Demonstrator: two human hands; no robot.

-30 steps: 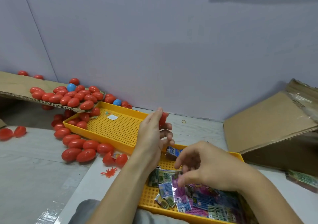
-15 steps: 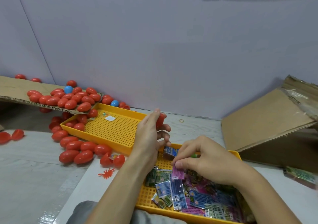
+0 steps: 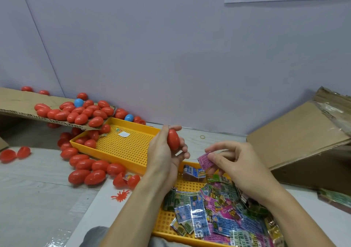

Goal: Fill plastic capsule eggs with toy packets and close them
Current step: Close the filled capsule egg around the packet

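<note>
Held egg: a glossy red plastic capsule egg [image 3: 173, 139], plain, in the left hand [image 3: 165, 155].
Pinched packet: a pink foil toy packet [image 3: 206, 161] with fine dark print, in the right hand [image 3: 241, 168].
Far tray: a yellow perforated plastic tray [image 3: 121, 148], dotted with rows of holes, a white paper square [image 3: 123, 134] near its far edge.
Near tray: a second yellow perforated tray [image 3: 167, 220] heaped with blue, green and pink printed packets [image 3: 218, 214].
Loose eggs: red capsule eggs [image 3: 85, 168] off the far tray's left edge; two blue eggs [image 3: 78, 102] among the red on brown corrugated cardboard [image 3: 17, 104].
Floor: pale grey wood-grain boards [image 3: 38, 199], a small red splat toy [image 3: 120, 195].
Wall: flat lilac wall [image 3: 171, 57].
</note>
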